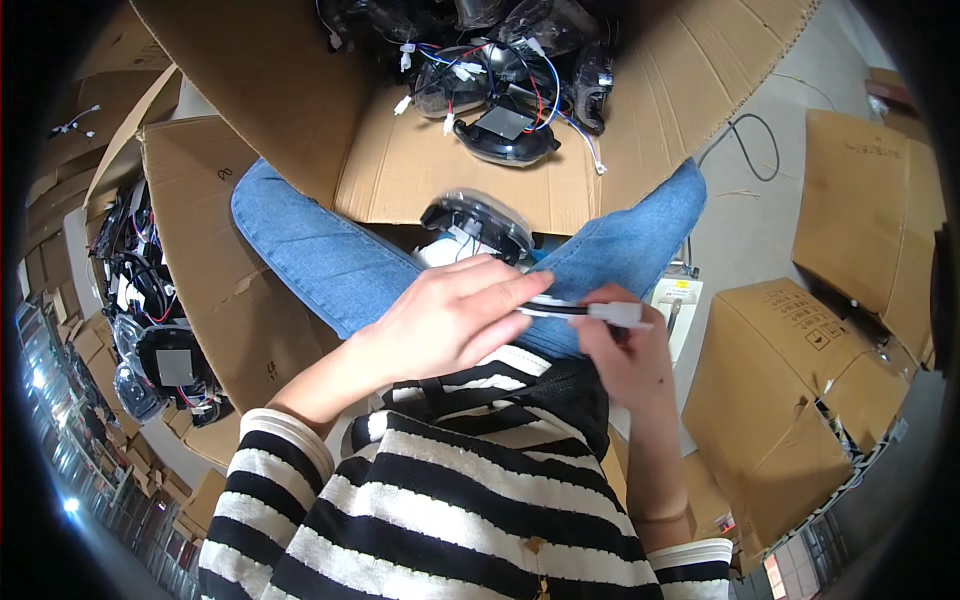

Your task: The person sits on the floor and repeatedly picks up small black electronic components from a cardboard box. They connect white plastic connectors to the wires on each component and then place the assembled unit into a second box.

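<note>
A short black cable with white plug connectors (617, 314) stretches between my hands above my lap. My right hand (632, 362) pinches it by the larger white plug. My left hand (455, 312) has its fingers pressed together around the cable's other end, where a smaller white piece shows at the fingertips. Just beyond my left hand, a black lamp unit (485, 222) with a clear lens rests between my legs, its thin wires partly hidden by the hand.
In front, a large open cardboard box (420, 185) contains several black lamp units (505, 135) with coloured wires and white plugs. Another box (240, 270) on the left stands beside more lamp units (175, 365). Closed cartons (790, 350) and a white device (676, 310) are at right.
</note>
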### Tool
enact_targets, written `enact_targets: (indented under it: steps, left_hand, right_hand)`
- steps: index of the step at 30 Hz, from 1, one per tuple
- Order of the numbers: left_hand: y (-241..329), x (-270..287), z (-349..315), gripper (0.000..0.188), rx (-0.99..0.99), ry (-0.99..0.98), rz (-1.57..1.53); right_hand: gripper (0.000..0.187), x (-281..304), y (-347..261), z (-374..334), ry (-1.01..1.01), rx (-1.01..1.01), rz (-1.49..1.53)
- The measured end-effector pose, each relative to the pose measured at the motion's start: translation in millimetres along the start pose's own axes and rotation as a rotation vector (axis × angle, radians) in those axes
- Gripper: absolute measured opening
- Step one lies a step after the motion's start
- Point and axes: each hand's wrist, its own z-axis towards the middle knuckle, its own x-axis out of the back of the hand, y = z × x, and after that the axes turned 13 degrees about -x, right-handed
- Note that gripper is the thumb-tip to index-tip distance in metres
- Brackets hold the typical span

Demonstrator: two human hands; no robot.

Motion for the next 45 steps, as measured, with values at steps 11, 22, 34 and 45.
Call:
enact_targets:
  steps: [11,22,34,45]
  left_hand:
    - [-7.2,18.2,-15.3,0.018,0.281,0.040,-0.674]
    - [-4.5,24.9,-11.2,0.019,0.206,-0.070,-0.607]
    - [7.5,26.4,-13.5,0.020,0.194,-0.153,-0.418]
    - [14.7,22.1,-13.1,0.020,0.083,-0.244,-0.098]
  right_hand:
    - [0.002,37.3,-18.5,-26.8,-0.165,0.134,0.039]
    - [0.003,32.0,-32.0,-24.6,-0.232,0.279,-0.052]
    - [0.009,22.7,-14.4,-31.6,-0.009,0.334,-0.311]
    - [0.012,20.7,-15.0,-25.8,-0.026,0.432,-0.342]
